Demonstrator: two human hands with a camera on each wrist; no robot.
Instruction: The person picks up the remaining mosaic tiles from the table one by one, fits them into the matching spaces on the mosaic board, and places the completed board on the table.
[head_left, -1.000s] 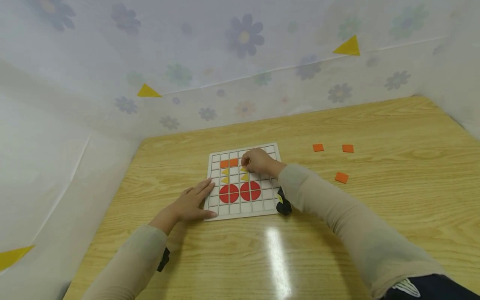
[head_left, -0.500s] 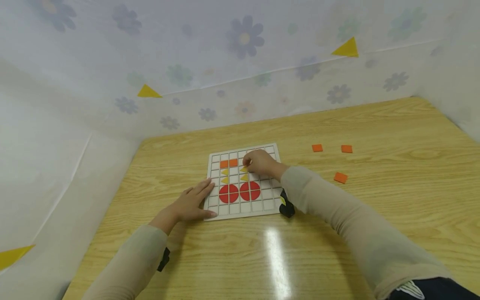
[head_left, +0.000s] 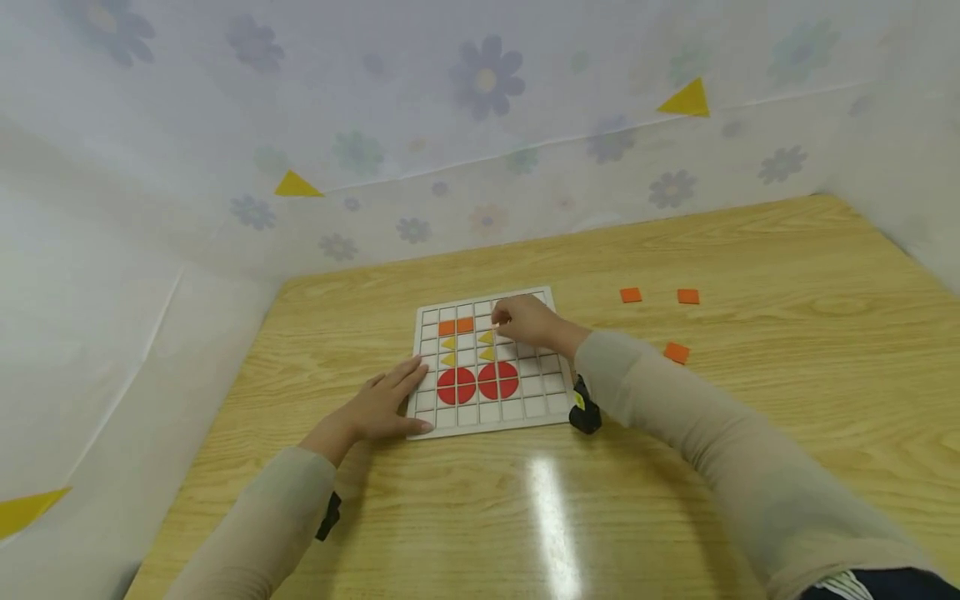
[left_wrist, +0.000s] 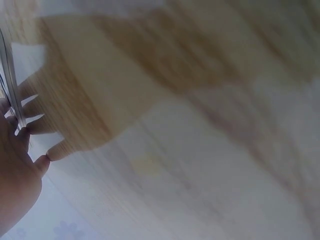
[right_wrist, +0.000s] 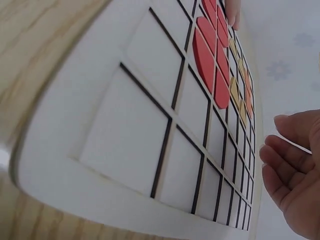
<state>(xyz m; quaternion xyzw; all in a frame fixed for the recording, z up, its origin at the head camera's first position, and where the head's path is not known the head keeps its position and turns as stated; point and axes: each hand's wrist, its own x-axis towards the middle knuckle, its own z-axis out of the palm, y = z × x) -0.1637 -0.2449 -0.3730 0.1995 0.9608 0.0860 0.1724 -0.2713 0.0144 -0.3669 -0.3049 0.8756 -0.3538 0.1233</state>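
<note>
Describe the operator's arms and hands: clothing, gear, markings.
Left hand and right hand: human, five-fingered, no gloves. Both forearms are in long beige sleeves with faint grey-green patches. Dark fabric with white stripes shows past the right sleeve's upper end. A small black device sits at each wrist; the right one has a yellow-green mark. No cables visible.

Right under the right hand [head_left: 528,321], a smooth, matt white board [head_left: 487,430], its red pieces [head_left: 467,394] smooth too! Around the left hand [head_left: 381,408], the wood-grain tabletop [head_left: 465,517] gleams glossy; beyond both, a creased, cloth-like sheet [head_left: 405,100].
</note>
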